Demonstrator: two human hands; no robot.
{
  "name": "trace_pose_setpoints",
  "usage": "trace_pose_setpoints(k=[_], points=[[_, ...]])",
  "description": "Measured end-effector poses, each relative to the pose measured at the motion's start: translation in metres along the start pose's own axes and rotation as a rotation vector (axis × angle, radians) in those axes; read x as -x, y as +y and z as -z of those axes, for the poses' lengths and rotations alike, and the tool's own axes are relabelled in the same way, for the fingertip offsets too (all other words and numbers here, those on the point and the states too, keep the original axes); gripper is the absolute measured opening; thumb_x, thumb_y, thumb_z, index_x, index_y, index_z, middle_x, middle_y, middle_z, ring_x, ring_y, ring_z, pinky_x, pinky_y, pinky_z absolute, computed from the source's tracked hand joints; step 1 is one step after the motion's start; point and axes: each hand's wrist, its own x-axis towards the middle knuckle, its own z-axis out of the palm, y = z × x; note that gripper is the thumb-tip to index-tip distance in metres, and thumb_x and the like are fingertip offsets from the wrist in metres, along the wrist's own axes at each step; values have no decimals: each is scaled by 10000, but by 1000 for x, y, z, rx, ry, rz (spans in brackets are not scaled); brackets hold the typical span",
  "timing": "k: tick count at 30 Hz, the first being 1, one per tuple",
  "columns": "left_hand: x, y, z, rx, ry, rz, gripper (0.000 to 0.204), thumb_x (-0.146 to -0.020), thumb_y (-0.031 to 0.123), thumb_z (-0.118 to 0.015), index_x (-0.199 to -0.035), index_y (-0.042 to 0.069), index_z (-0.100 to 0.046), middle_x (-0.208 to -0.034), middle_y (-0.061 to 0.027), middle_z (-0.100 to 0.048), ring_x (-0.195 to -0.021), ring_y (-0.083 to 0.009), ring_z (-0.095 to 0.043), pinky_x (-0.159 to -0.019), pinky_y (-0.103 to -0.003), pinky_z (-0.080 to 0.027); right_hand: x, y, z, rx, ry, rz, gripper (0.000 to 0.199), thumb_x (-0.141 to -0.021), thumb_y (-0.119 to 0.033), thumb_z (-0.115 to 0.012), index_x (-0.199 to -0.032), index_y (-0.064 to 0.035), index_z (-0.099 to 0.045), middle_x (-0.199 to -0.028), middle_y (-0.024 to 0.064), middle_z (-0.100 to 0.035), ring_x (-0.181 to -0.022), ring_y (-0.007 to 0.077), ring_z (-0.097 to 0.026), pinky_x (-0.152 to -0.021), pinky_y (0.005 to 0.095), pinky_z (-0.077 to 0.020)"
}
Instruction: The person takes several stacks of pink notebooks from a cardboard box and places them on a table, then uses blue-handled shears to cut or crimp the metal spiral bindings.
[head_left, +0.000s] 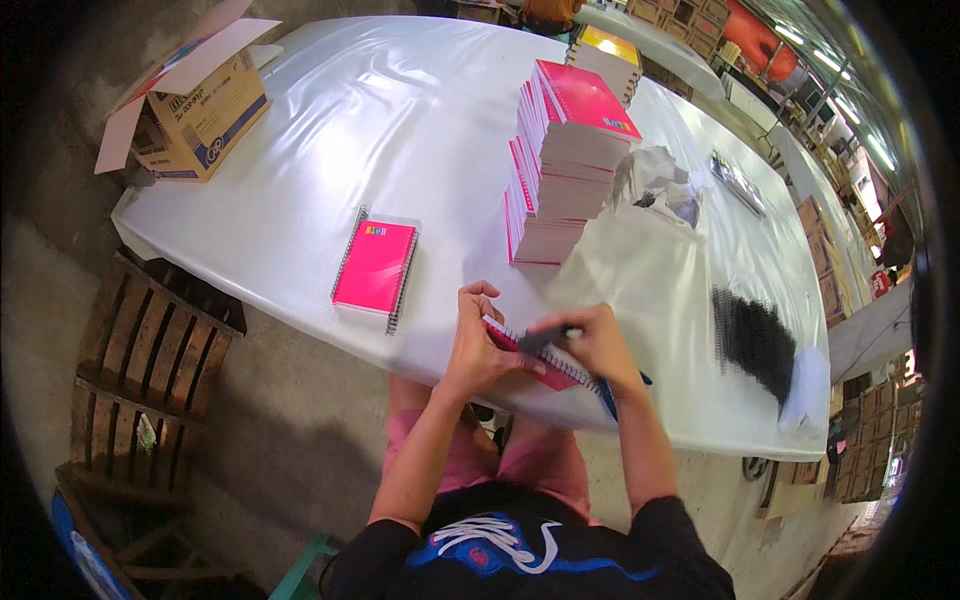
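Note:
My left hand (476, 340) grips the near end of a pink notebook (556, 372) at the table's front edge. My right hand (596, 340) is closed around a dark pliers-like tool with blue handles (608, 396), its tip at the notebook's black spiral binding. A finished pink spiral notebook (375, 266) lies flat to the left. A leaning stack of pink-covered pads (562, 160) rises just beyond my hands.
The table wears a white plastic sheet (400, 120). An open cardboard box (195, 105) stands at its far left corner. A heap of black spiral wires (752, 340) lies at the right. Crumpled paper (662, 182) and another stack (606, 58) sit farther back. Wooden crates (150, 350) stand left of me.

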Motion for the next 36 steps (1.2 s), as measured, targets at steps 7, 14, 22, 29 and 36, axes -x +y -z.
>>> trace_pose_setpoints(k=[7,14,22,29,36], points=[[0,1,1,-77,-1,-174,924,-364,295,-965,-969,76,-302,-1072,-103,-356,-892,-196,-431,-797,-304,-421,-16,-10,-12,-48,-44,-51,226,-754,82,-626,-936,-12,-722,-897,60,-715,-800,106,-646,-782,262,-513],[1,9,-4,-87,-16,-236,905,-407,298,-953,-970,58,-287,-967,-79,-321,-856,-204,-385,-806,-298,-395,-10,1,-16,-82,32,-16,280,-742,57,-604,-970,-65,-714,-833,116,-706,-728,113,-639,-689,274,-514],[6,5,7,181,-3,3,177,-858,140,-681,-853,2,-569,-807,-18,-488,-732,-122,-454,-690,-228,-386,47,64,82,646,516,-274,434,-767,-2,-591,-1194,-72,-612,-1121,154,-640,-1025,291,-614,-862,335,-463],[23,41,-9,207,304,-44,218,-772,120,-760,-948,16,-687,-864,-25,-552,-761,-111,-494,-690,-228,-404,115,35,-9,806,449,-296,615,-834,-207,-636,-1399,-196,-395,-1397,131,-376,-1280,374,-354,-1035,603,-229],[27,62,-6,-142,349,-230,303,-722,49,-772,-1019,60,-713,-863,-55,-588,-779,-139,-544,-697,-243,-446,108,10,-32,230,522,-76,483,-820,-247,-667,-1287,-195,-551,-1157,145,-505,-1058,328,-464,-928,510,-325]])
